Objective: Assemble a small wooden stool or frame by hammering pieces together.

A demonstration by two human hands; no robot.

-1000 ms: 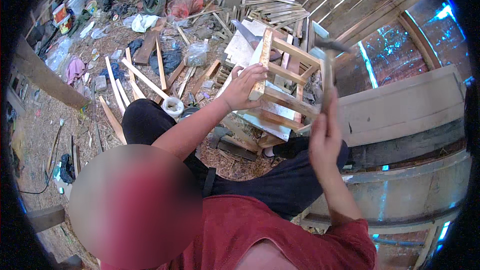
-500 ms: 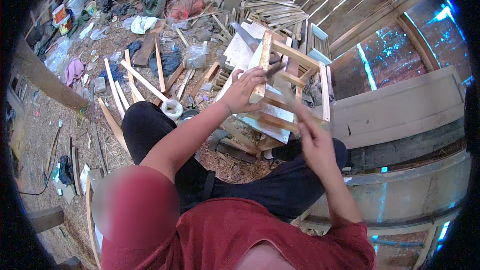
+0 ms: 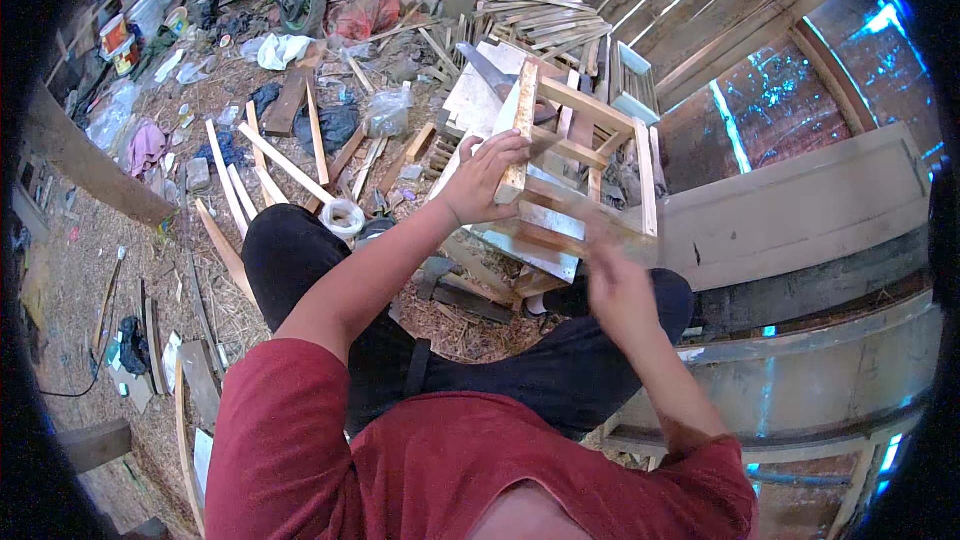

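A light wooden frame [image 3: 645, 185] of joined battens stands tilted in front of me. My left hand [image 3: 490, 175] is wrapped round the near end of its left batten [image 3: 513, 185], steadying it. My right hand [image 3: 620, 290], smeared by motion, is closed on what looks like a hammer [image 3: 592, 220]; the handle is a blur and its dark head is near the left batten, beside my left fingers. Under the frame lies a white board [image 3: 555, 262]. A handsaw [image 3: 485, 70] rests on a pale panel beyond my left hand.
Loose wooden strips [image 3: 290, 155] are strewn on the left, near a white tub [image 3: 343, 218]. Stacked slats [image 3: 545, 20] lie at the back, against a plank wall [image 3: 660, 0]. A large panel [image 3: 800, 205] stands on the right. A post [image 3: 105, 165] slants at the left.
My right hand has shifted slightly down and left with the hammer, and is more blurred. My left hand stays on the frame's batten. The view has tilted slightly.
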